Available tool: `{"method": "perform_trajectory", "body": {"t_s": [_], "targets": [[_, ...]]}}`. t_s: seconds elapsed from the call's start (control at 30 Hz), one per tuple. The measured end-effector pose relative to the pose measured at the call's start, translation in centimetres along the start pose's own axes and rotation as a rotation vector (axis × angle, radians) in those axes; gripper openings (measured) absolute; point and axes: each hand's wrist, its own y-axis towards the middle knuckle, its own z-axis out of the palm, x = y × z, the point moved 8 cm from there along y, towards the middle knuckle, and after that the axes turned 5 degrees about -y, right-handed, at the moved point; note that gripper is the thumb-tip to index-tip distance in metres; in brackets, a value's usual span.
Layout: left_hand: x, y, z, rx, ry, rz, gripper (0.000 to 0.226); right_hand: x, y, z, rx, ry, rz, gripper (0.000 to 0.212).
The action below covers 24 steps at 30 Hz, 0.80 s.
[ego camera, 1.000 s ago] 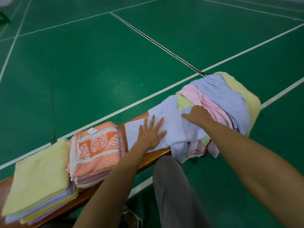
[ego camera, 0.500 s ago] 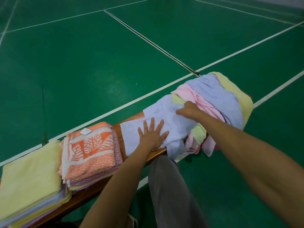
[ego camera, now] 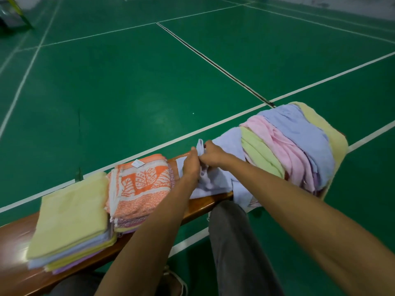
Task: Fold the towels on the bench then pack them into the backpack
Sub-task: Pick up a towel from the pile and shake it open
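We see both hands on the lavender towel [ego camera: 215,184], mid surface [ego camera: 205,205]: left hand [ego camera: 192,165] & right hand [ego camera: 211,155], fingers pinching its bunched far edge. Looks soft, light, floppy; we'd grab corners. Unfolded pile [ego camera: 299,146] at right, folded stacks [ego camera: 70,218] at left. Narrow wood surface, green court floor [ego camera: 128,82]. No backpack in view.

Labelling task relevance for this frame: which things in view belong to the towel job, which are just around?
Job:
- pale lavender towel, gripped by left hand and right hand
- heap of unfolded pastel towels
- yellow-topped folded stack
- orange leaf-patterned folded stack
- brown wooden bench

Around:
- green court floor with white lines
- metal frame, far left corner

No backpack in view.
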Motion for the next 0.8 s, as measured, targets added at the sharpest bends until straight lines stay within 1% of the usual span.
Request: {"method": "perform_trajectory", "body": {"t_s": [0.03, 0.07, 0.13, 0.17, 0.2, 0.23, 0.27, 0.3, 0.37, 0.4, 0.43, 0.47, 0.5, 0.53, 0.57, 0.6, 0.63, 0.7, 0.73, 0.77, 0.8], "targets": [[0.2, 0.2, -0.9, -0.017, 0.057, -0.004, 0.062, 0.1, -0.3, 1.3, 0.065, 0.056, 0.015, 0.034], [0.3, 0.4, -2.0, -0.055, 0.125, 0.011, 0.057, 0.1, -0.5, 2.1, 0.095, 0.069, 0.029, 0.031], [0.1, 0.4, -3.8, -0.130, 0.317, 0.054, 0.042, 0.0, -0.6, 1.7, 0.041, -0.017, 0.014, 0.034], [0.2, 0.7, -4.1, -0.127, 0.426, 0.055, 0.042, -0.1, -0.7, 1.1, -0.008, -0.090, -0.008, 0.033], [0.4, 0.7, -4.2, -0.126, 0.527, 0.056, 0.045, -0.2, -0.7, 0.6, -0.055, -0.182, -0.025, 0.028], [0.6, 0.6, -4.2, -0.125, 0.601, 0.043, 0.052, -0.5, -0.6, 0.2, -0.089, -0.269, -0.036, 0.023], [0.8, 0.5, -4.1, -0.136, 0.648, 0.034, 0.061, -1.0, -0.5, 0.1, -0.105, -0.329, -0.022, 0.023], [1.1, 0.5, -4.0, -0.147, 0.688, 0.016, 0.068, -1.7, -0.3, 0.1, -0.117, -0.370, 0.010, 0.028], [1.5, 0.1, -3.9, -0.169, 0.724, 0.004, 0.074, -3.1, -0.1, 0.3, -0.153, -0.404, 0.089, 0.051], [1.5, -0.1, -3.9, -0.179, 0.708, 0.010, 0.074, -3.7, -0.1, 0.4, -0.169, -0.404, 0.131, 0.061], [1.5, 0.0, -3.9, -0.180, 0.682, 0.007, 0.072, -4.5, 0.1, 0.7, -0.179, -0.400, 0.164, 0.067], [1.5, 0.0, -4.0, -0.169, 0.654, 0.003, 0.069, -4.9, 0.2, 0.9, -0.177, -0.394, 0.181, 0.067], [1.7, 0.4, -4.1, -0.152, 0.631, -0.014, 0.069, -5.3, 0.4, 1.1, -0.174, -0.379, 0.183, 0.059], [2.0, 0.5, -4.3, -0.132, 0.603, -0.042, 0.070, -5.5, 0.5, 1.1, -0.169, -0.339, 0.187, 0.047], [2.3, 0.8, -4.4, -0.111, 0.569, -0.057, 0.067, -5.8, 0.8, 1.1, -0.155, -0.270, 0.190, 0.035], [2.6, 0.7, -4.3, -0.087, 0.502, -0.083, 0.059, -6.3, 1.0, 1.1, -0.128, -0.182, 0.209, 0.030], [3.3, 0.7, -4.2, -0.073, 0.401, -0.139, 0.052, -6.9, 1.2, 1.1, -0.096, -0.092, 0.237, 0.032], [4.6, 0.4, -4.1, -0.066, 0.188, -0.278, 0.048, -7.6, 1.1, 1.0, -0.032, 0.125, 0.304, 0.051], [5.0, 0.7, -3.7, -0.045, 0.109, -0.301, 0.048, -8.0, 1.1, 1.0, 0.004, 0.257, 0.337, 0.060], [4.9, 0.3, -3.3, -0.010, 0.058, -0.307, 0.055, -8.3, 1.0, 0.9, 0.029, 0.372, 0.359, 0.063], [5.4, 1.7, -3.2, -0.003, 0.053, -0.291, 0.074, -8.3, 0.6, 0.6, 0.044, 0.440, 0.360, 0.059]]}}
